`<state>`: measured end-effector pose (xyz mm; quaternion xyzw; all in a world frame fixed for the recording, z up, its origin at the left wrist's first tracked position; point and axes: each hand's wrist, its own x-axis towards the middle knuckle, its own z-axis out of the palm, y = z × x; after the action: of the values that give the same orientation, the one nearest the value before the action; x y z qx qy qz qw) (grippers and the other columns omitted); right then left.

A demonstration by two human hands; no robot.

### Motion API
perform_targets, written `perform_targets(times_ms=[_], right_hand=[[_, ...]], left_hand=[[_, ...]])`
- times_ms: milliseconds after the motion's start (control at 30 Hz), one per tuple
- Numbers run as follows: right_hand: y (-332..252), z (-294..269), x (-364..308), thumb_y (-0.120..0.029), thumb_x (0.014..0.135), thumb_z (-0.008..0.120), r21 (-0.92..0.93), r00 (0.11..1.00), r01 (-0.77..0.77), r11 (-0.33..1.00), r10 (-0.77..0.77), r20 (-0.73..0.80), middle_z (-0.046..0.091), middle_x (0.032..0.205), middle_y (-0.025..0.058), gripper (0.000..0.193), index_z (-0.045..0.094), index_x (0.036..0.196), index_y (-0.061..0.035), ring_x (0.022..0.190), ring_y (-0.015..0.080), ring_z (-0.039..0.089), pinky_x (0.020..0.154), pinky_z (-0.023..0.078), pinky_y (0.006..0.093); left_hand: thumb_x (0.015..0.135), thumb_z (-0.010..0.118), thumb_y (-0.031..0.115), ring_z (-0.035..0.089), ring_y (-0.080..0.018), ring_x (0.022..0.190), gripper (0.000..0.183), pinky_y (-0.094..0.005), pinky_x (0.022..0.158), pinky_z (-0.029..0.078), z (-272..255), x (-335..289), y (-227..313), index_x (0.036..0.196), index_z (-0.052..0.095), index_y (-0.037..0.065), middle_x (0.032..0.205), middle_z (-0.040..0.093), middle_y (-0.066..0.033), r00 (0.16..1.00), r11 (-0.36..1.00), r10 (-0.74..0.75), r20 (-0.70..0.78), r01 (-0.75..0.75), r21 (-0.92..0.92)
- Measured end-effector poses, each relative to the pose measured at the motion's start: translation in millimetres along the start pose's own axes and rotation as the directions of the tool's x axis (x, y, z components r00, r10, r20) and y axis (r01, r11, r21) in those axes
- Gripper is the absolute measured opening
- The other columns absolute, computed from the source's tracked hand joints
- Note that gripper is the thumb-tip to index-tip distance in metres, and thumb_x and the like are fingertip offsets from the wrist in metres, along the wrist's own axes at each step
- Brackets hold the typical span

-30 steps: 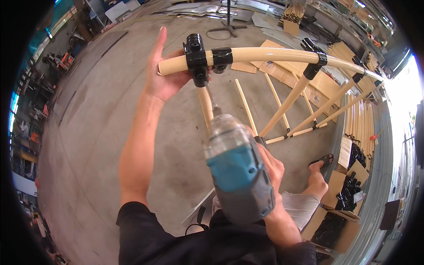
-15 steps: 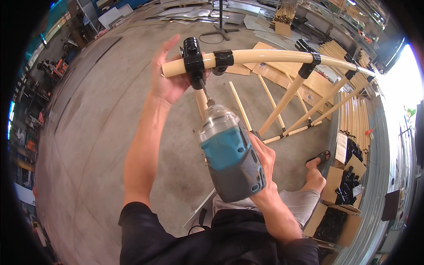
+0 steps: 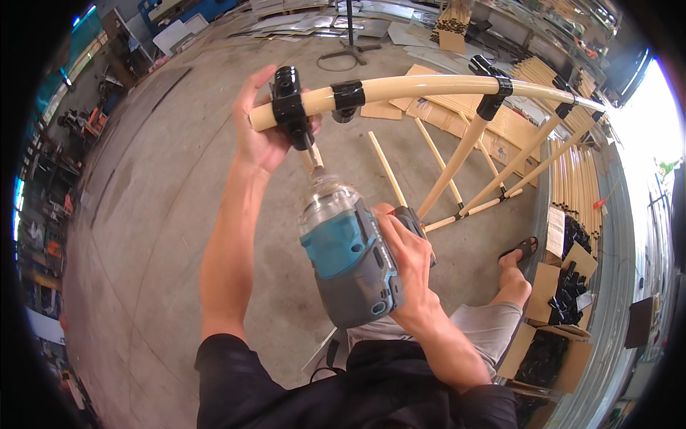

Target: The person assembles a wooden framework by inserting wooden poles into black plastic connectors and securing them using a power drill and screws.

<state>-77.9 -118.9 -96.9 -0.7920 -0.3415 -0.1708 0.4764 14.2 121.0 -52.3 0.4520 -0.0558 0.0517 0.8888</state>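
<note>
My left hand is wrapped round a black pipe joint near the end of a cream pipe. Part of its fingers is hidden behind the joint. In my right hand is a teal and grey power driver, gripped by its handle. Its long bit points up and meets the lower end of the joint. Close by on the same pipe sits a second black joint, and a third joint joins a slanting cream pipe.
The pipe belongs to a ladder-like frame reaching right, with a lower rail near the floor. At my right stand cardboard boxes of black joints and bundled cream pipes. Flat cardboard lies beyond the frame. A black stand is farther off.
Both hands, the driver and the pipe end have shifted a little to the left in the picture. The bit stays at the joint, and both grips are kept.
</note>
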Motion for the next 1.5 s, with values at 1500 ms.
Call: perform_targets(times_ms=[1500], right_hand=[[-26,-14,11,-0.005,0.073,0.063,-0.179,0.978,-0.048,0.983,0.083,0.193,0.058,0.090,0.0202,0.039,0.049,0.109,-0.0015,0.082,0.0403,0.061,0.066,0.048,0.0439]], left_hand=[[0.091,0.046,0.043,0.059,-0.0336,0.065,0.046,-0.0452,0.072,0.049,-2,-2,5,0.083,0.060,0.000,0.068,0.060,-0.0211,0.999,0.983,-0.029,0.040,0.022,0.185]])
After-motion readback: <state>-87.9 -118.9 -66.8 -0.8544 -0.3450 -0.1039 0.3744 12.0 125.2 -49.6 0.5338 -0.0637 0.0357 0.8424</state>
